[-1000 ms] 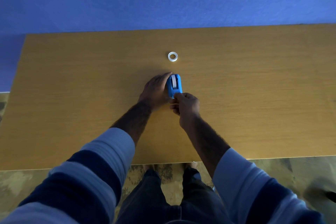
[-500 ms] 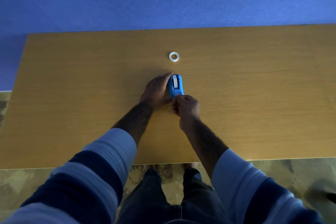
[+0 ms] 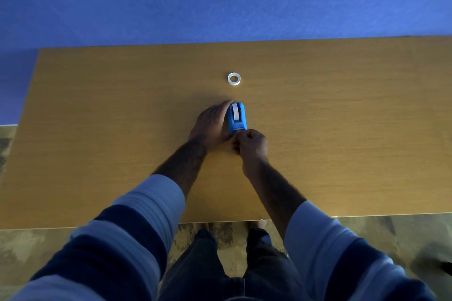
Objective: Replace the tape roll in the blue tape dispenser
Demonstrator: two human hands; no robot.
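standing upright on the wooden table [image 3: 342, 129], near its middle, the blue tape dispenser [image 3: 236, 118] carries a white tape roll [image 3: 235, 112] seated in its top slot, the cutter end facing the person. the left hand [image 3: 210, 126] lies flat against the dispenser's left side, fingers stretched forward along the body and touching it, bracing rather than wrapped around it. the right hand [image 3: 250, 142] is curled closed at the cutter end, thumb and forefinger pinched together just at the blade; whether a tape end sits between them is too small to tell. a second ring, an empty-looking white tape core [image 3: 234, 79], lies flat on the table beyond the dispenser, apart from both hands. striped sleeves [image 3: 137, 227] are pushed up both forearms.
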